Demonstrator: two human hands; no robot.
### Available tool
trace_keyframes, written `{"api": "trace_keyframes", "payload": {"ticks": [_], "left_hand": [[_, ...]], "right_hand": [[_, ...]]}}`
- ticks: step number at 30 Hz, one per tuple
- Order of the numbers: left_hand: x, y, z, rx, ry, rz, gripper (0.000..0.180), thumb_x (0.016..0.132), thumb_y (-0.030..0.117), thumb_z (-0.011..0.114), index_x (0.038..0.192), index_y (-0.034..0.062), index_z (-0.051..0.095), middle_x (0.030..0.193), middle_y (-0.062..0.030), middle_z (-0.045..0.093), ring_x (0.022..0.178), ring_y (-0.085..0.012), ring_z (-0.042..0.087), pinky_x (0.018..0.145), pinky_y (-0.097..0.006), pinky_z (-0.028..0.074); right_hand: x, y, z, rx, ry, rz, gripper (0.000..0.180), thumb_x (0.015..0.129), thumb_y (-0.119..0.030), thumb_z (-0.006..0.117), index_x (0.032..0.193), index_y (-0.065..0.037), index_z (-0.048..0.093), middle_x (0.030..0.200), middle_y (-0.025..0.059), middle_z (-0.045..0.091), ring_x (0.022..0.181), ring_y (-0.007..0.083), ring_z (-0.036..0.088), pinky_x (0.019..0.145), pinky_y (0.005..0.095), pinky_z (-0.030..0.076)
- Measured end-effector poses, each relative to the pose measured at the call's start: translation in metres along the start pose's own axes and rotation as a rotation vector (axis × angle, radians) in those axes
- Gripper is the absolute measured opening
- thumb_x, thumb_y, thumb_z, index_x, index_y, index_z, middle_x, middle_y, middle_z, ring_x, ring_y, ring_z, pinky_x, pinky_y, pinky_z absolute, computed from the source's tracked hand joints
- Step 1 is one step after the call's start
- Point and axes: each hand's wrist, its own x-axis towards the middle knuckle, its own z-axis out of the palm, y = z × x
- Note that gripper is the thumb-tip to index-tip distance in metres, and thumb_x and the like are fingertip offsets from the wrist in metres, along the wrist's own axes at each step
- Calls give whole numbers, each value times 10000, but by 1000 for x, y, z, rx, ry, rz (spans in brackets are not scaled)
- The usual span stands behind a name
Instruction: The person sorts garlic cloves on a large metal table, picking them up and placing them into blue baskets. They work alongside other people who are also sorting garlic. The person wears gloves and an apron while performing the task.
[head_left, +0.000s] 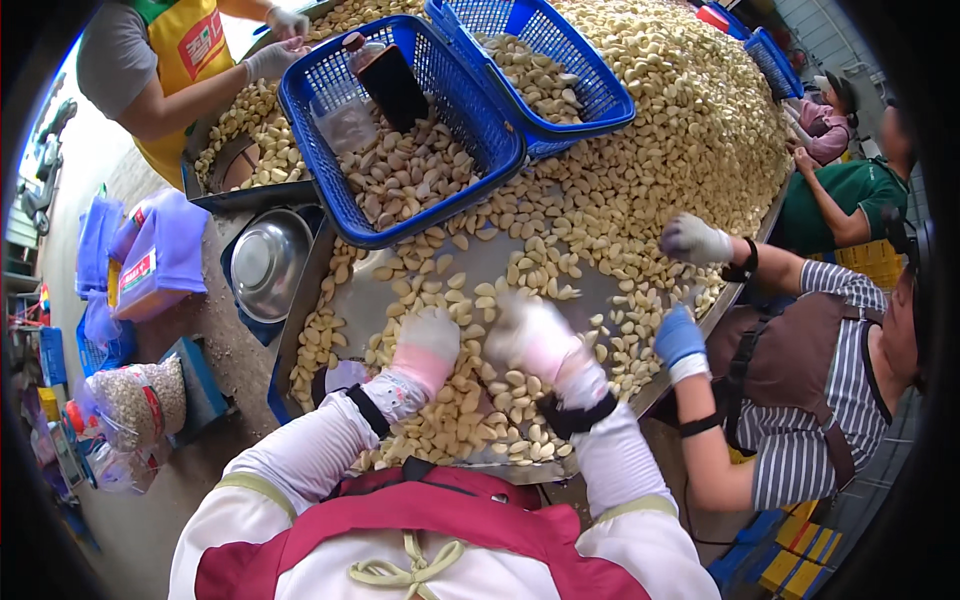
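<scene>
Pale peeled garlic cloves (480,385) lie loose over the metal table (385,310) in front of me. My left hand (428,345), in a white glove with a pink cuff, is low among them with its fingers curled in; whatever is inside them is hidden. Just to its right, my right hand (530,335) in a similar glove hovers over the cloves, smeared by motion, so its fingers cannot be made out. Beyond both hands stands a blue basket (490,135) of browner cloves, with a dark phone-like slab (394,88) and a bottle (358,50) in it.
A second blue basket (600,105) adjoins the first, before a large clove heap (690,110). A metal bowl (268,262) sits left of the table. At right, a co-worker in a striped shirt (790,450) reaches over the edge; another in a yellow apron (185,50) works far left.
</scene>
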Motion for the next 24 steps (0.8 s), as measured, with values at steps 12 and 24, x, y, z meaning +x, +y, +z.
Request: {"api": "trace_keyframes", "payload": {"ticks": [12,24], "left_hand": [[23,-36,-44,-173,-161,-30,179,842,142,653,981,30,673,936,-143,624,854,-320,664,740,-407,551],[92,-28,-111,-258,-302,-50,220,898,78,605,1110,68,663,1028,-163,691,962,-360,689,839,-453,563]], "right_hand": [[18,23,-13,-208,391,-103,607,863,-336,691,1414,-145,525,1479,188,475,1402,447,395,1137,555,356],[117,-17,-39,-221,372,160,306,877,-318,677,1126,-142,702,1260,130,625,1236,345,563,1034,491,454]]}}
